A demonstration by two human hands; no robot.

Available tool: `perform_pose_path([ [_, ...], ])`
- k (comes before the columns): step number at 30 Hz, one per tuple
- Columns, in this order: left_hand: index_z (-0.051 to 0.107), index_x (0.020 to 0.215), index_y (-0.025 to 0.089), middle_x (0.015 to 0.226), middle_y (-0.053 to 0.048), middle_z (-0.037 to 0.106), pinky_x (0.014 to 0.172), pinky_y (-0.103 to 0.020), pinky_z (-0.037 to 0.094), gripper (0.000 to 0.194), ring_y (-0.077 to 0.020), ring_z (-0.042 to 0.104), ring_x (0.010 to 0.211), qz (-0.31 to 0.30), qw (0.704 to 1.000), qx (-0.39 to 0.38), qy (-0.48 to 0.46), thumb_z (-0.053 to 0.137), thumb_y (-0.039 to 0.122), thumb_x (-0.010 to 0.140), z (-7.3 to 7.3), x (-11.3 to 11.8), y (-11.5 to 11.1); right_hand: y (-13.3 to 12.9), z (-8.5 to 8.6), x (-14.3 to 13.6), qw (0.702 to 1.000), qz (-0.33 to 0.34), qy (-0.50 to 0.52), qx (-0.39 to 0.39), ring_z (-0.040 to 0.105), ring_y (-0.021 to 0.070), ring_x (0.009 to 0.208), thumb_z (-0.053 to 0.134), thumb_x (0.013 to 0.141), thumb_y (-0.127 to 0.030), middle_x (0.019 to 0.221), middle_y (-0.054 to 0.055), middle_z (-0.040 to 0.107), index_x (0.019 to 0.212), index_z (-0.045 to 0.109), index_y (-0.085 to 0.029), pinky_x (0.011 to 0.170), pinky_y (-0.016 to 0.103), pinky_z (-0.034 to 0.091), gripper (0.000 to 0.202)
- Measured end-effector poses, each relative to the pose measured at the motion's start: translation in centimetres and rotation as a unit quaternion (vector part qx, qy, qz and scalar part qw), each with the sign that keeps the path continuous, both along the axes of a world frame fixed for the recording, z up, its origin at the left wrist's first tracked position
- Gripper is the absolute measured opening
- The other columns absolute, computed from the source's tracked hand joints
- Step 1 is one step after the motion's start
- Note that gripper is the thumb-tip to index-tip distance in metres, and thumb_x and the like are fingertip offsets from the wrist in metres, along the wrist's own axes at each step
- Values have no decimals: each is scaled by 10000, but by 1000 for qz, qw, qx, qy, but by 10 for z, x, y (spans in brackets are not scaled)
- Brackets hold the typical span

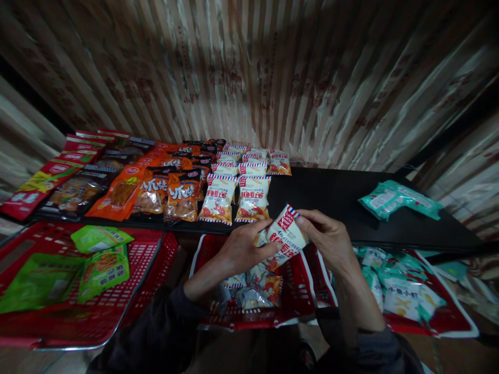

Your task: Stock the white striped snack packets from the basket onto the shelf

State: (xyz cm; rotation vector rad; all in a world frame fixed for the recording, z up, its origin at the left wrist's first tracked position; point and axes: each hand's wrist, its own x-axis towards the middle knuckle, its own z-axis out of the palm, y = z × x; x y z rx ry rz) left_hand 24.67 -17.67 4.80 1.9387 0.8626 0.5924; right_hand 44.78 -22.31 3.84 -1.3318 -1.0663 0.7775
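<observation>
Between my two hands is a white snack bag [287,236] with red lettering and a striped end, tilted above the middle basket. My left hand [249,245] grips its lower left side, where part of what looks like another white bag shows behind the fingers. On the upper right edge, my right hand [326,236] pinches it between thumb and fingers. More bags of this kind lie in the red middle basket [298,300] below. Matching white bags [253,197] stand in two front-to-back rows on the black shelf, with one more bag [279,162] at the back right.
Left on the shelf [312,195] are orange snack bags [182,197], dark bags [78,189] and red bags [47,179]. A teal package [399,200] lies at the right. Green pouches [103,272] fill part of the left basket [146,259]; teal-white bags [401,291] lie in the right basket.
</observation>
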Motion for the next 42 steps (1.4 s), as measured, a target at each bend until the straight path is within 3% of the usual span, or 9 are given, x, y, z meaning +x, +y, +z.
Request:
perform_pose_path([
  [8,677,1137,170,1061,-64,738,833,-345,521,438,-235,672,945,-22,998,-66,-8,677,430,785,3,0,2,1,-4,-1,996,-82,5,26,558,131,645,789,704,-428,715,-10,651,748,770,-228,562,249,431,206],
  [18,702,1057,179,919,-38,739,712,-292,492,335,-177,654,755,-10,997,-63,-32,642,417,829,-3,0,0,0,-1,-5,989,-137,1,54,546,130,639,784,711,-412,694,-20,638,729,761,-221,553,244,411,193],
  [26,703,969,179,902,-59,717,706,-295,503,311,-197,640,816,-12,998,-46,-43,522,418,887,-3,2,0,-1,-3,0,986,-158,14,48,534,129,632,795,702,-418,683,-21,630,738,760,-211,546,245,397,213],
  [33,712,1052,192,899,-66,731,698,-320,513,303,-207,653,795,0,987,-120,-103,558,373,863,-9,6,-1,-1,-3,2,986,-158,26,46,549,129,652,805,691,-423,697,-24,638,730,759,-216,564,243,415,215],
  [36,722,1038,191,886,-65,737,706,-332,520,288,-206,659,777,9,981,-141,-132,584,357,847,-8,7,-3,-2,-3,3,989,-140,43,19,575,143,661,800,694,-463,733,-6,675,788,763,-211,569,252,443,271],
  [39,721,1031,178,884,-65,746,726,-342,525,284,-204,672,766,26,969,-172,-174,596,345,838,-3,8,-2,-1,-1,0,989,-129,74,13,636,163,756,769,727,-504,881,13,719,999,745,-241,654,278,509,379],
  [42,654,1171,156,967,-82,755,790,-360,534,394,-210,695,806,92,943,-210,-242,628,336,822,3,9,1,1,0,-3,984,-123,120,40,671,178,936,759,744,-514,1050,13,702,1206,641,-304,802,318,550,521],
])
